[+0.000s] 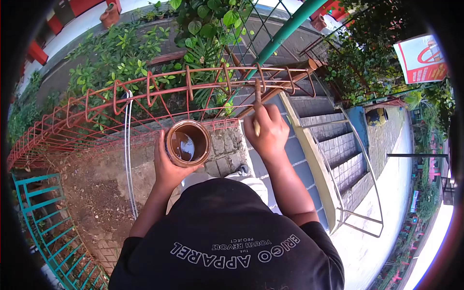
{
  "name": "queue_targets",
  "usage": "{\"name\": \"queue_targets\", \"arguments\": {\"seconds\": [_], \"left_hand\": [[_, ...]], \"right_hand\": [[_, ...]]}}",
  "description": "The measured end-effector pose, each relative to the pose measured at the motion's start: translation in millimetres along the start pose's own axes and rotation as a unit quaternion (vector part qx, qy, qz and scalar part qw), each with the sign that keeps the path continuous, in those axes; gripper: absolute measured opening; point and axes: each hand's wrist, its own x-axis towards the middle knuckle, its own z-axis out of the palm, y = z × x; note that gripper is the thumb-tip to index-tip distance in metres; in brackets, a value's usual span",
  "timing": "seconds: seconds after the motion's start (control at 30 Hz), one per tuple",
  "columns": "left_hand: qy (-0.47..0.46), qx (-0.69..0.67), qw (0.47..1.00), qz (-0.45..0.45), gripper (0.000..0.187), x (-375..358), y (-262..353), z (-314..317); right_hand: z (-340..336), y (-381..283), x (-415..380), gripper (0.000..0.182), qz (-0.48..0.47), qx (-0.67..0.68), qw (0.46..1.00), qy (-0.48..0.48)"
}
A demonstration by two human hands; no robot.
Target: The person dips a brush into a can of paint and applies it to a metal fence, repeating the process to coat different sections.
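My left hand (166, 166) is wrapped round an open jar (207, 155) of glossy brown paint, its mouth facing up toward me. My right hand (268, 131) grips a paintbrush (257, 92) by its pale handle, fingers closed. The brown-coated tip of the brush points away from me and meets the reddish-brown wire fence (188, 87) near its top rail, just left of the fence's end post. Most of the brush handle is hidden in my fist.
Leafy plants (121, 63) grow behind the fence. A white cord (128, 154) hangs from it on the left. Tiled steps (333, 137) with a metal handrail (372, 174) lie to the right. A green railing (46, 212) stands at lower left, and a green pole (290, 31) slants overhead.
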Motion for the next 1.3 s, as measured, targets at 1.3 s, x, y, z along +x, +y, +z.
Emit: {"name": "queue_targets", "arguments": {"seconds": [1.3], "left_hand": [[-0.019,-0.039,0.996,0.082,0.143,12.4,-32.4,-37.7]], "right_hand": [[-34.5,2.7,35.2,0.014,0.347,0.366,0.863,0.03]]}}
